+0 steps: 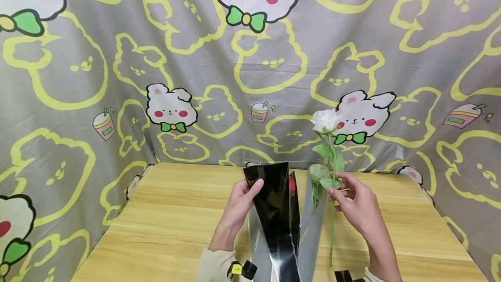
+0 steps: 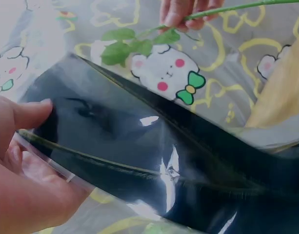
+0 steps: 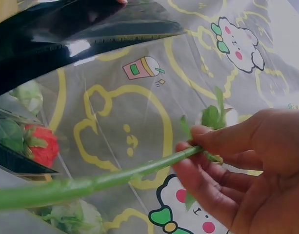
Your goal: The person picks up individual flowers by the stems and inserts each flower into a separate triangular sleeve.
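Observation:
My left hand (image 1: 239, 201) grips the top of a glossy black flower sleeve (image 1: 275, 208), thumb across its front. In the left wrist view the sleeve (image 2: 115, 131) has clear edges and gold lines. My right hand (image 1: 360, 203) pinches the green stem of a white rose (image 1: 325, 120) between thumb and fingers. The rose stands upright, bloom above the hand, its stem hanging down over the table. In the right wrist view the stem (image 3: 139, 170) runs left from the fingertips, while the bloom is mostly hidden behind the hand.
Beside the black sleeve shows a red rose (image 1: 292, 184) in dark wrap. A grey translucent sleeve (image 1: 316, 229) with a pale flower (image 1: 318, 172) is to its right. The wooden table (image 1: 176, 216) ends at a patterned cloth (image 1: 219, 64) hanging behind and on both sides.

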The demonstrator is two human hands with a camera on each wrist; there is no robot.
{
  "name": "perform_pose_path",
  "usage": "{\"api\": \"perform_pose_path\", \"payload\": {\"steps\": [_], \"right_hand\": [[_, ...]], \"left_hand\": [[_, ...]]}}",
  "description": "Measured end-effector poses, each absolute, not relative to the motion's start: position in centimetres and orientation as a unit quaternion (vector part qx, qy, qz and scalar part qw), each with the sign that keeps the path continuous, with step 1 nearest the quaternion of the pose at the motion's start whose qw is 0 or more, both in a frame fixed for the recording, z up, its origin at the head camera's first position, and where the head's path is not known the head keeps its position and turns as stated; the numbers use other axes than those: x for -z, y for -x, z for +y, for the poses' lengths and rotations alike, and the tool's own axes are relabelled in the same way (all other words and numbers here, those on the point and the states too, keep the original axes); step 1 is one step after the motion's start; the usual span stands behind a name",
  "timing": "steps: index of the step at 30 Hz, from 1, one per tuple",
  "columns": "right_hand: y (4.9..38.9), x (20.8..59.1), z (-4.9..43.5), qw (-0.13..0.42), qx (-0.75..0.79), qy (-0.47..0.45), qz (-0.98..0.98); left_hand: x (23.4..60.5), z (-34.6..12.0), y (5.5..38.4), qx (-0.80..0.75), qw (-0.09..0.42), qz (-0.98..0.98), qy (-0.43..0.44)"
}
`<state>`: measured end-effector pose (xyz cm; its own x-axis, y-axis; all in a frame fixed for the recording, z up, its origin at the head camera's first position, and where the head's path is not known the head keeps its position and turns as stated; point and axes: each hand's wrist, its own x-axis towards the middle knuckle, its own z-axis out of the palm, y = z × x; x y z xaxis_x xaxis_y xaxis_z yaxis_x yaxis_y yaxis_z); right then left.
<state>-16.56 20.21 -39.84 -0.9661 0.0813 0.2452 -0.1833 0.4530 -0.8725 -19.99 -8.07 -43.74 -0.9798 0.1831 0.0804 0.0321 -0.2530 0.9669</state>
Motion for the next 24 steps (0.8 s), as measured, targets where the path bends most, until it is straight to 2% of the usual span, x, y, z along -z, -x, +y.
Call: {"api": "perform_pose_path", "payload": {"steps": [6, 12, 24], "right_hand": [[16.7, 39.5, 19.3, 0.221, -0.618, -0.017, -0.754], [16.5, 37.6, 18.3, 0.236, -0.756, -0.019, -0.610], [18.0, 29.7, 15.4, 0.349, -0.802, -0.159, -0.457]], "left_hand": [[43.6, -8.1, 20.1, -0.756, -0.007, 0.651, -0.063], [43.6, -7.8, 20.2, -0.758, -0.024, 0.649, -0.065], [43.8, -7.5, 20.3, -0.756, -0.027, 0.645, -0.106]]}}
